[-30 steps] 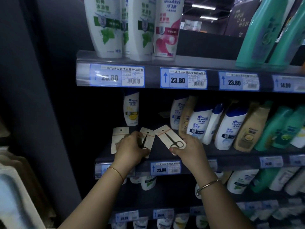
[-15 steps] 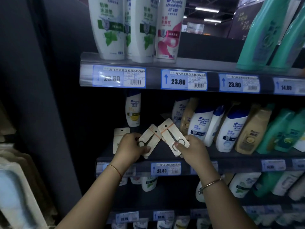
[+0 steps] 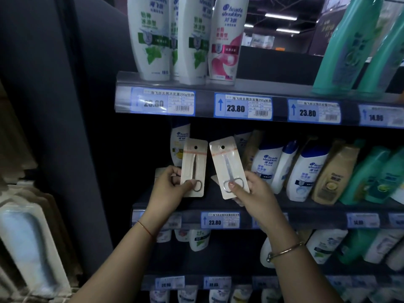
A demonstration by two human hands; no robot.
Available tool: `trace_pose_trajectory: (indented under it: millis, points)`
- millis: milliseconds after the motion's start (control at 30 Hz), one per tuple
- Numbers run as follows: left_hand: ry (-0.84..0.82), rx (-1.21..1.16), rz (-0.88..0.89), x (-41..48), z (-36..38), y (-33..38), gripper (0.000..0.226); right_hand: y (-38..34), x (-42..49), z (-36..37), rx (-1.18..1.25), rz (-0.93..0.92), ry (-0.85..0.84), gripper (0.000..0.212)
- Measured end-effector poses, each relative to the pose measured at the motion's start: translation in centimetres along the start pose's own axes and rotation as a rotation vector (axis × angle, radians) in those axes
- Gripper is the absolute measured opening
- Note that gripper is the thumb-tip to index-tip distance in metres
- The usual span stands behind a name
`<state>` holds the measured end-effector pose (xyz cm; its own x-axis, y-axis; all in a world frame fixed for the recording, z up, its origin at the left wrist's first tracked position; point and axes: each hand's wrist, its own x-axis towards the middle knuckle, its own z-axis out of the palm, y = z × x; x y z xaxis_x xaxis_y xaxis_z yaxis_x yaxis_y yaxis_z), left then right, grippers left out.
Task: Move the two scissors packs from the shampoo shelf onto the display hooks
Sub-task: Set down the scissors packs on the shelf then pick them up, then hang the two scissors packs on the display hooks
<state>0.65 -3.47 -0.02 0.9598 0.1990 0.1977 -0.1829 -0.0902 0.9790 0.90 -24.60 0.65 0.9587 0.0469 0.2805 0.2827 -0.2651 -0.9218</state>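
Two beige card packs, each with small steel scissors and a punched hang hole at the top, are held upright in front of the middle shampoo shelf (image 3: 306,207). My left hand (image 3: 169,186) grips the lower end of the left scissors pack (image 3: 194,162). My right hand (image 3: 251,192) pinches the bottom of the right scissors pack (image 3: 227,165), which leans slightly left. Behind my left hand a third beige card (image 3: 159,171) peeks out on the shelf. No display hooks are visible.
Shampoo bottles (image 3: 306,171) fill the middle shelf to the right, and taller bottles (image 3: 225,40) stand on the top shelf. Price labels (image 3: 242,108) run along the shelf edges. A dark panel (image 3: 65,106) lies to the left, with pale packaged goods (image 3: 28,248) at the lower left.
Both hands have lifted the two packs off the shelf and turned them from tilted to nearly upright, hang holes at the top. The view has drifted slightly lower.
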Motion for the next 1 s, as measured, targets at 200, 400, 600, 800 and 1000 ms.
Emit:
trace_pose_trajectory:
  millis: [200,400,600,800,1000]
  points:
    - [-0.065,-0.144,-0.008,-3.7,-1.8,0.9,0.021,-1.2,-3.0,1.6,0.195,-0.041,-0.12,0.022]
    - [-0.176,-0.226,0.073,-9.3,-6.3,1.5,0.033,-2.1,-6.5,4.7,0.299,-0.06,-0.276,0.029]
    - [-0.079,-0.203,0.116,-13.8,-13.2,4.0,0.028,-6.2,-9.4,9.0,0.386,-0.137,-0.435,0.03]
    - [0.032,-0.154,0.164,-16.8,-21.1,6.6,0.036,-11.0,-11.8,15.0,0.385,-0.202,-0.503,0.028]
    - [0.068,-0.1,0.23,-18.2,-31.5,7.7,0.029,-15.4,-14.2,22.9,0.369,-0.264,-0.548,0.033]
